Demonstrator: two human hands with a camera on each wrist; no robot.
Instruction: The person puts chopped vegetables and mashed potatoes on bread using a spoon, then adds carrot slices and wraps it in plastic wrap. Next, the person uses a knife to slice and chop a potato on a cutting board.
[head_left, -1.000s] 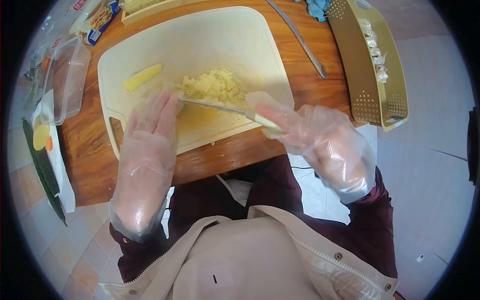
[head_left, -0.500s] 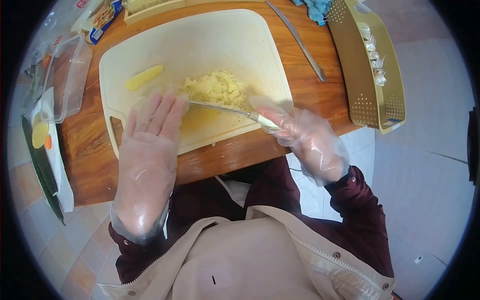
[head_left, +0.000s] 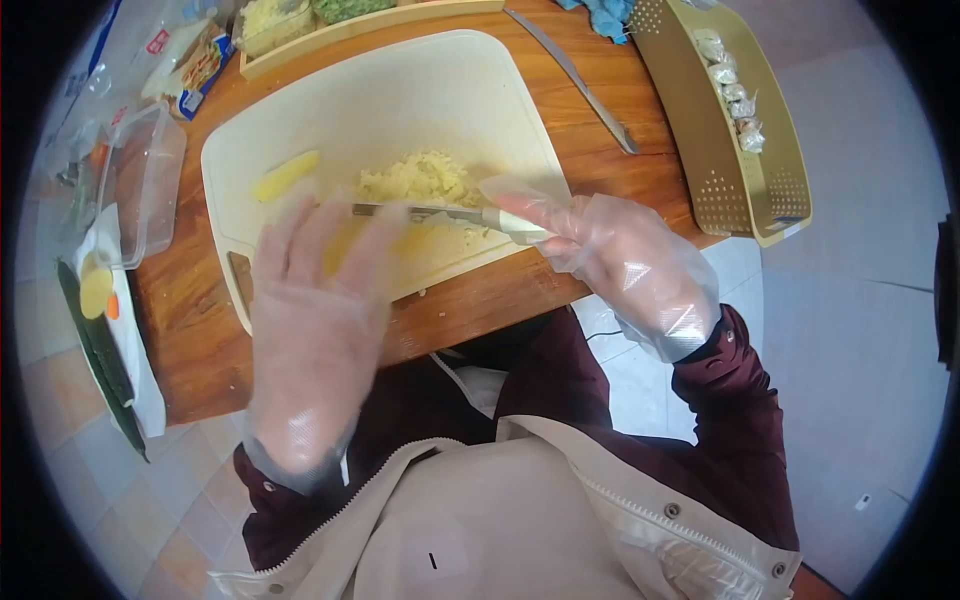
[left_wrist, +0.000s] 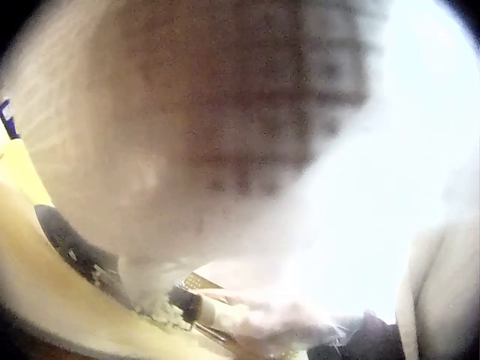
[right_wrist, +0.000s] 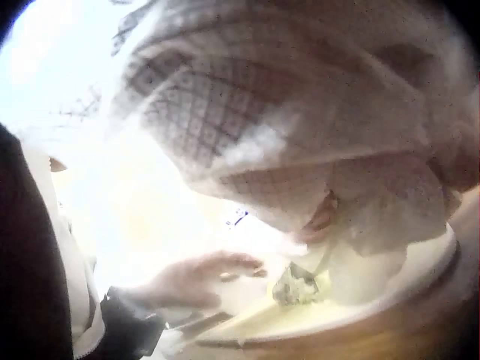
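Observation:
My right hand (head_left: 635,265), in a clear plastic glove, grips a kitchen knife (head_left: 515,226) by its pale handle. The blade points left across the front part of the white cutting board (head_left: 400,95), just in front of a heap of finely chopped pale-yellow bits (head_left: 420,178). Small bits cling to the blade (left_wrist: 79,255) in the left wrist view. My left hand (head_left: 315,310), gloved too and blurred, hovers with fingers spread near the blade's tip and holds nothing. Beyond its fingertips lies a pale-yellow peeled stick (head_left: 286,176).
A second knife (head_left: 580,80) lies right of the board, beside a tan perforated basket (head_left: 715,140) with wrapped pieces. At left are a clear plastic tub (head_left: 150,190) and a cucumber (head_left: 105,365) on white paper. A wooden tray (head_left: 370,28) with chopped food stands behind.
My left hand has shifted right, its fingers spreading around the blade's tip. The knife has rolled so more of its blade side shows. The whole head view has shifted slightly.

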